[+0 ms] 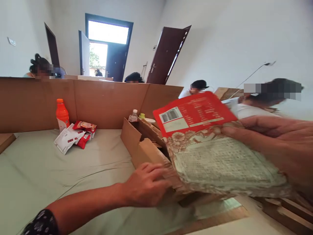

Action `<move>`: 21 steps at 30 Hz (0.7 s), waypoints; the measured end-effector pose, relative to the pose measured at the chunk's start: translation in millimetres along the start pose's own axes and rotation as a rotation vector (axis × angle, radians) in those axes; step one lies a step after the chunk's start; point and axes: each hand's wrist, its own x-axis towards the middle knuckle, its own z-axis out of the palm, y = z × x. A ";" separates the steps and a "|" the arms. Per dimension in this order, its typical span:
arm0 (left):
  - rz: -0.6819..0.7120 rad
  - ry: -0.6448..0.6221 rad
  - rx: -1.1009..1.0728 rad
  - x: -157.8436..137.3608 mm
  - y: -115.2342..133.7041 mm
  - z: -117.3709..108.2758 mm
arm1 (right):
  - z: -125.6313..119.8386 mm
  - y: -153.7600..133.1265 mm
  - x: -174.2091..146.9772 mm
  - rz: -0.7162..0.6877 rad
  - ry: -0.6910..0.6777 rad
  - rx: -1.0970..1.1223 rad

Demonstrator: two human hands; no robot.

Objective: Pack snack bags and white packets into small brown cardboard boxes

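My right hand [274,140] grips a flat, pale green rectangular piece [225,160] with an ornate brown floral border and a woven-looking middle. A red card [193,112] with a white barcode label lies along its upper end; whether the two are joined I cannot tell. The piece is tilted above an open cardboard box [149,150] and covers part of it. My left hand [148,184] is closed at the box's near side, fingers curled over its edge. The fingertips are partly hidden. Inside the box, a clear bottle [133,116] and a yellow-green cap [141,116] show at the far end.
An orange bottle [62,114] stands left on the green cloth [97,169], beside white and red packets [70,137]. A cardboard partition [102,101] runs along the back. Several people sit beyond it. Cardboard pieces [288,212] lie at lower right.
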 end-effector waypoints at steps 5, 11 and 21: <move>-0.319 0.037 0.085 -158.1 -42.5 -14.7 | 107.6 -38.0 -1.9 0.081 -0.344 0.019; -0.645 0.082 0.226 -274.9 -83.2 -43.3 | 267.4 -50.6 16.3 0.219 -0.538 0.070; -0.538 0.263 0.301 -313.2 -114.4 -26.3 | 316.0 -97.5 51.9 0.207 -0.405 0.493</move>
